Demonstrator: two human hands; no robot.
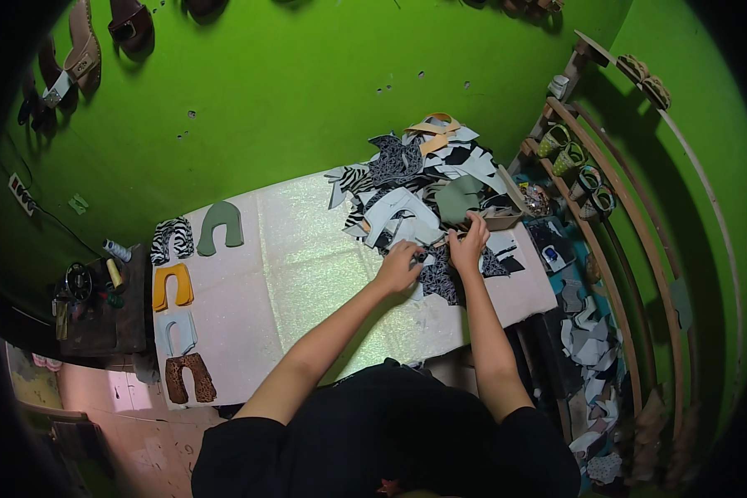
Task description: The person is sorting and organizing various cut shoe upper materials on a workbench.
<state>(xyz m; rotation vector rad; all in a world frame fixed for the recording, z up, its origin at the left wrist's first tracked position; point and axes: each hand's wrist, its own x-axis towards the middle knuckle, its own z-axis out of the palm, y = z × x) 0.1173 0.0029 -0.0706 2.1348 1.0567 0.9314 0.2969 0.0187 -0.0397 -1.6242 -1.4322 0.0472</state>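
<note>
A heap of cut shoe-upper pieces [415, 178] in zebra, black, pale blue, olive and tan lies at the far right of the white worktable [307, 274]. My left hand [400, 267] and my right hand [468, 242] are both at the heap's near edge. Together they pinch a dark patterned piece [438, 274] between them. Several U-shaped pieces lie in a column at the table's left end: olive [221, 226], zebra [173, 239], yellow [172, 286], pale blue [177, 332] and brown leopard [189, 378].
Green walls surround the table. A curved wooden rack [606, 216] with sandals stands at the right, with scraps piled on the floor below it. A dark sewing machine stand [91, 299] sits at the left. Sandals [83, 50] hang on the wall at upper left.
</note>
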